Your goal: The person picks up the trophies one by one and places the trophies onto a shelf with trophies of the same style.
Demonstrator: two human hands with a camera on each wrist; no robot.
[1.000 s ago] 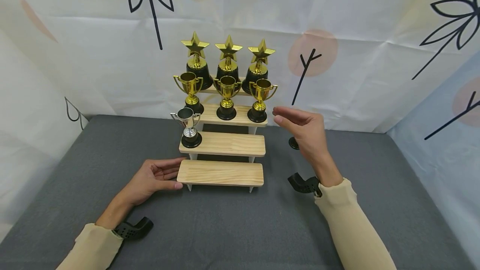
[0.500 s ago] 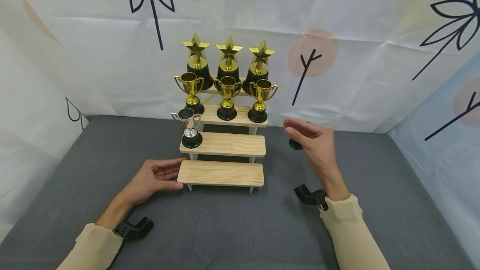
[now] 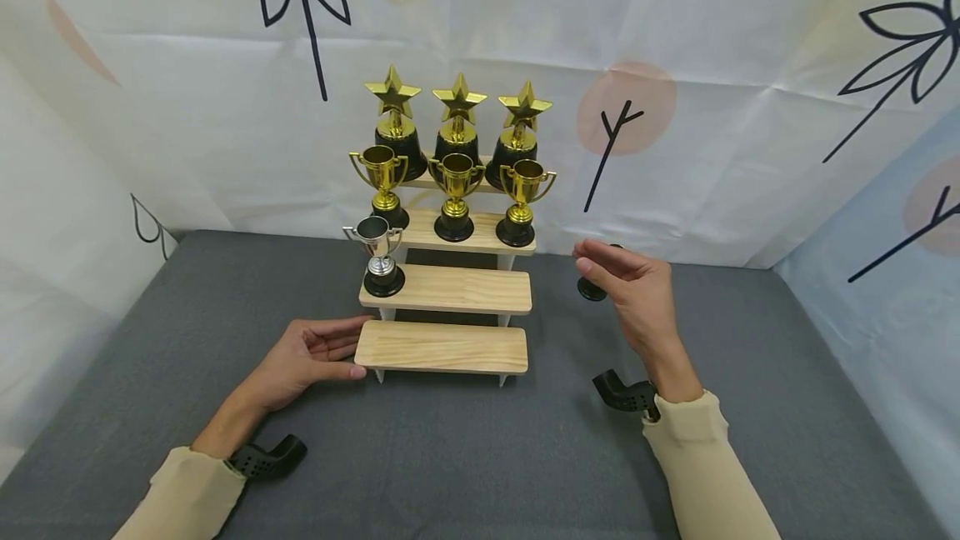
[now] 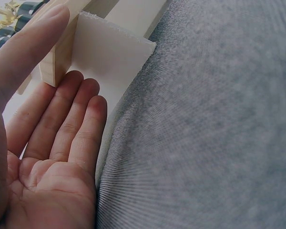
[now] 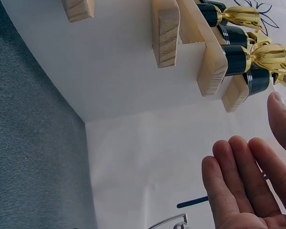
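Observation:
My left hand (image 3: 303,361) touches the left end of a tiered wooden display stand (image 3: 442,347), its thumb and fingers at the lowest step. In the left wrist view its fingers lie straight beside the white side panel (image 4: 109,55). My right hand (image 3: 636,294), fingers extended and slightly bent, hovers to the right of the stand. Behind it shows the black base (image 3: 591,289) of a trophy, mostly hidden by the hand; a silver handle (image 5: 183,218) appears at the bottom of the right wrist view. A silver cup trophy (image 3: 381,261) stands at the left of the second step.
Three gold cup trophies (image 3: 454,186) line the third step, and three gold star trophies (image 3: 459,102) the top one. A grey cloth (image 3: 450,457) covers the table. White patterned fabric (image 3: 712,107) hangs behind and at the sides.
My right hand has moved away from the stand, to the right and nearer me, coming in front of the black-based trophy. The left hand stays in place.

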